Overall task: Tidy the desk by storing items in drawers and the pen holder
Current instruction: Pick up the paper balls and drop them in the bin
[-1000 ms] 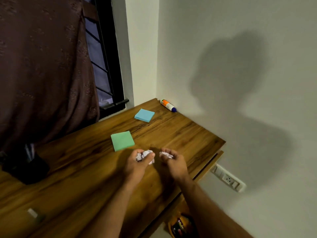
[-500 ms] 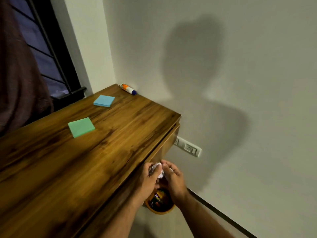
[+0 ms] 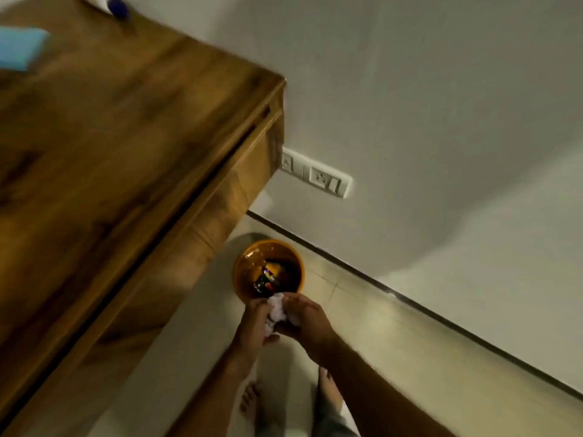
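Observation:
White crumpled paper (image 3: 279,310) is bunched between both hands, low beside the desk. My left hand (image 3: 254,323) grips it from the left and my right hand (image 3: 307,320) grips it from the right. Just beyond the hands, on the floor, stands an orange bin (image 3: 244,269) with colourful wrappers inside. The wooden desk (image 3: 126,121) fills the left of the view. A blue sticky-note pad (image 3: 20,52) lies on it at the far left. A glue stick with a blue cap (image 3: 115,4) lies at the desk's back edge.
A closed drawer front (image 3: 202,228) runs along the desk's near side. A white wall socket plate (image 3: 318,178) sits low on the wall right of the desk. My bare feet (image 3: 328,389) stand on the light tiled floor below the hands.
Both hands have carried the crumpled paper off the desk top and down past its edge to just above the orange bin. The view has tilted down towards the floor.

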